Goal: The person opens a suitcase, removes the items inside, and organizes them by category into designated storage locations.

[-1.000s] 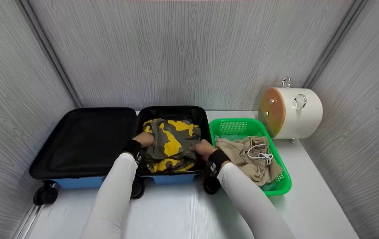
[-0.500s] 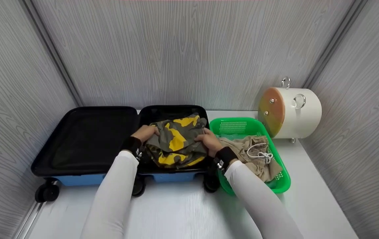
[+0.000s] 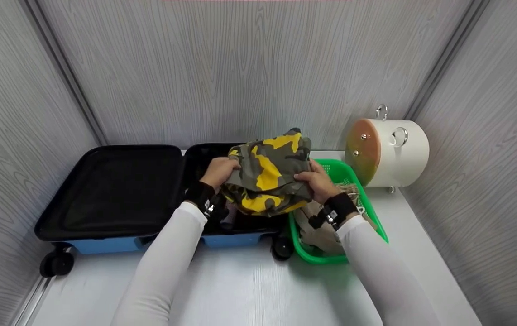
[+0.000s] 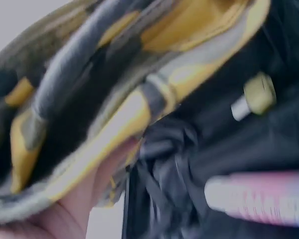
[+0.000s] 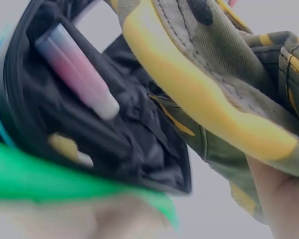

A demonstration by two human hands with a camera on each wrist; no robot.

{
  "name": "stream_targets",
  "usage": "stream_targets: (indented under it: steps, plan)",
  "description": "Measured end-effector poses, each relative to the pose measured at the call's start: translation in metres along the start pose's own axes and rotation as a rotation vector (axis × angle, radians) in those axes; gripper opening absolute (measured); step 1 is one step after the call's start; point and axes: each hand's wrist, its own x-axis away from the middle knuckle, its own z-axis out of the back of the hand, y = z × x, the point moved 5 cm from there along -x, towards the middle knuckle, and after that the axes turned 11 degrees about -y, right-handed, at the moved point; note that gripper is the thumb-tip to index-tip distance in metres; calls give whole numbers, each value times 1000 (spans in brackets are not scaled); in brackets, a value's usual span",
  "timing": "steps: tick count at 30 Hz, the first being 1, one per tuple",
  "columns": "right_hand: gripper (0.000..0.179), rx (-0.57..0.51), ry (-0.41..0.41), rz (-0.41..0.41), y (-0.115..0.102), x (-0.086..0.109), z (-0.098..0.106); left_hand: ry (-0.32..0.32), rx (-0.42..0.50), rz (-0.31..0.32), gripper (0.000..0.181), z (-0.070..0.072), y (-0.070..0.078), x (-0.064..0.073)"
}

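My left hand (image 3: pixel 220 172) and right hand (image 3: pixel 319 181) grip opposite sides of a folded yellow, grey and black camouflage garment (image 3: pixel 267 170). The thumbs lie on top of it. It hangs above the right half of the open black-lined blue suitcase (image 3: pixel 231 240), its right side reaching over the green basket (image 3: pixel 383 226). Stitched hems and folds show close up in the right wrist view. Inside the suitcase lie a pink-and-blue bottle with a white cap (image 4: pixel 259 196) and a small yellowish thing with a white tip (image 4: pixel 259 94).
The suitcase's left half (image 3: pixel 118 190) lies flat, black inside, with wheels (image 3: pixel 57 263) facing me. Beige clothing (image 3: pixel 322 228) with a white cord fills the basket. A white cylinder (image 3: pixel 403 158) with an orange-yellow end lies behind it, at the right. Grey panels (image 3: pixel 249 81) enclose the table.
Both hands have raised the camouflage garment out of the suitcase's right half and carried it to the right, towards the basket. The suitcase floor beneath has come into view.
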Motion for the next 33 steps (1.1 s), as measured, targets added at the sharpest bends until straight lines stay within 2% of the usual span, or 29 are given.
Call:
stream_targets:
  steps: [3, 8, 10, 17, 22, 27, 33]
  plan:
    - [67, 18, -10, 32, -9, 11, 13, -2, 54, -25, 41, -14, 8, 0]
    - [59, 38, -49, 8, -23, 37, 37, -155, 287, -53, 22, -50, 12, 8]
    - [58, 66, -77, -10, -30, 48, 46, -196, 327, -60, 19, -66, 13, 13]
    - [55, 197, -132, -94, -52, 77, 76, -221, 199, -135, 46, -117, 16, 27]
    - [55, 236, -121, -186, -52, 96, 98, -255, 173, -150, 42, -146, 7, 31]
    - [55, 238, -99, -266, -36, 107, 116, -331, 119, -138, 19, -164, -10, 34]
    - [48, 269, -71, -383, -5, 113, 129, -404, 68, -87, 31, -177, -30, 39]
